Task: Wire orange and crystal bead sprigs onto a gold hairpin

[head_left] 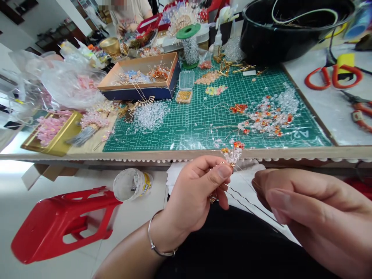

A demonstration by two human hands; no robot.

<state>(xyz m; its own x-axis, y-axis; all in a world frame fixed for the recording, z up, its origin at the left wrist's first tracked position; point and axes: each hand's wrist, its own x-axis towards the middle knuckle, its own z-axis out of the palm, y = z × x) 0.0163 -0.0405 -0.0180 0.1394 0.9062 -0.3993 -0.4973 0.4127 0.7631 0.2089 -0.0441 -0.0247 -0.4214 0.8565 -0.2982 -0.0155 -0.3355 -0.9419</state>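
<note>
My left hand (200,186) pinches a beaded hairpin (232,155) between thumb and fingers, just in front of the table edge. Clear, red and amber beads cluster at its top, and two wavy metal prongs slant down to the right. Close by on the right, my right hand (308,205) has thumb and forefinger pressed together on a thin wire (245,176) that runs toward the bead cluster. The fingertips partly hide the wire's end. Behind my hands, wired sprigs of clear and orange beads (267,120) lie on the green cutting mat (192,135).
Loose clear beads (149,116), a box of ornaments (139,93) and a green spool (188,33) stand on the table. Red-handled scissors (333,77), pliers (362,112) and a black basin (290,42) are at right. A red stool (58,224) lies on the floor. Another person sits opposite.
</note>
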